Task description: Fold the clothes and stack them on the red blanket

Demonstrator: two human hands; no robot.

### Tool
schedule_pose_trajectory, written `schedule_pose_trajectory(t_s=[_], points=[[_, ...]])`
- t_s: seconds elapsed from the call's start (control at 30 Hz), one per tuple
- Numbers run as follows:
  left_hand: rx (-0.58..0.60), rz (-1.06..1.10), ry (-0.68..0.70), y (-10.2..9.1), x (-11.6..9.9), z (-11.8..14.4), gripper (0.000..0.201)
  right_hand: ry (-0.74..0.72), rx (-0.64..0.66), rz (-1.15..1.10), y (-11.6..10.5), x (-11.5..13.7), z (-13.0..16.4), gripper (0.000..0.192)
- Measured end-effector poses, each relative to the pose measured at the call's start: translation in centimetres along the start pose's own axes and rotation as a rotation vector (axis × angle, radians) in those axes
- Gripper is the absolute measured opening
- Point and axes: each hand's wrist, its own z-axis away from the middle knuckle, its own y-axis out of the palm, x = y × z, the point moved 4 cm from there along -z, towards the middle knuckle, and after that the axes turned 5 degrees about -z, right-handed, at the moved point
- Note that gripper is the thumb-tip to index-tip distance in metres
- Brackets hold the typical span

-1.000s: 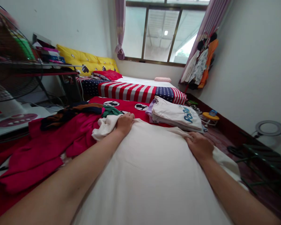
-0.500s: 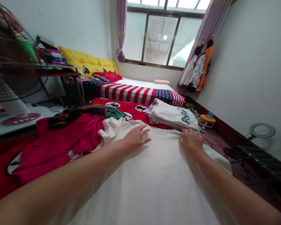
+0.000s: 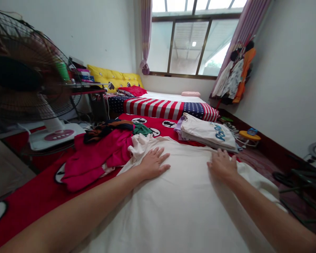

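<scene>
Cloth: white garment is lying spread flat on the red bed cover, running from near edge to mid-scene.
L hand: left hand is pressing palm-down on garment's far left part — fingers open, splayed, gripping nothing.
R hand: right hand is resting flat on far right part, open too.
Around: pink clothes are lying just left; folded stack is sitting just beyond R hand; fan far left.

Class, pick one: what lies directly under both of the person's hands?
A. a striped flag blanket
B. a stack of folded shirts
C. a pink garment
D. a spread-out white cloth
D: the left hand and right hand both lie flat, fingers spread, on the white cloth.
</scene>
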Motion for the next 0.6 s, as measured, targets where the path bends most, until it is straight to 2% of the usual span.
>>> schedule_pose_trajectory(t_s=[0.07, 0.13, 0.2, 0.23, 0.3, 0.37, 0.43, 0.5, 0.6], points=[[-0.065, -0.049, 0.003, -1.3, 0.2, 0.4, 0.053, -0.223, -0.088, -0.108, -0.7, 3.8, 2.3, 0.046], [-0.180, -0.142, -0.089, -3.5, 1.4, 1.2, 0.042, -0.352, -0.128, -0.250, -0.4, 6.4, 4.4, 0.040], [-0.275, -0.240, -0.290, -5.9, 3.7, 2.5, 0.039, -0.377, -0.168, -0.359, 0.3, 7.3, 5.6, 0.038], [-0.281, -0.270, -0.408, -7.0, 5.0, 3.1, 0.043, -0.372, -0.189, -0.393, 0.7, 7.4, 5.9, 0.037], [-0.187, -0.268, -0.614, -8.2, 7.5, 4.2, 0.059, -0.361, -0.213, -0.425, 1.1, 7.2, 5.9, 0.035], [-0.040, -0.207, -0.720, -8.3, 9.1, 5.0, 0.073, -0.361, -0.229, -0.424, 1.3, 6.9, 5.6, 0.034], [0.048, -0.161, -0.740, -7.7, 9.6, 5.3, 0.078, -0.362, -0.247, -0.419, 1.3, 6.8, 5.3, 0.033], [0.052, -0.135, -0.724, -6.8, 9.5, 5.2, 0.072, -0.368, -0.254, -0.426, 1.3, 6.8, 5.3, 0.033], [-0.043, -0.013, -0.676, -5.5, 9.4, 4.8, 0.042, -0.376, -0.241, -0.446, 1.3, 6.8, 5.4, 0.034]])
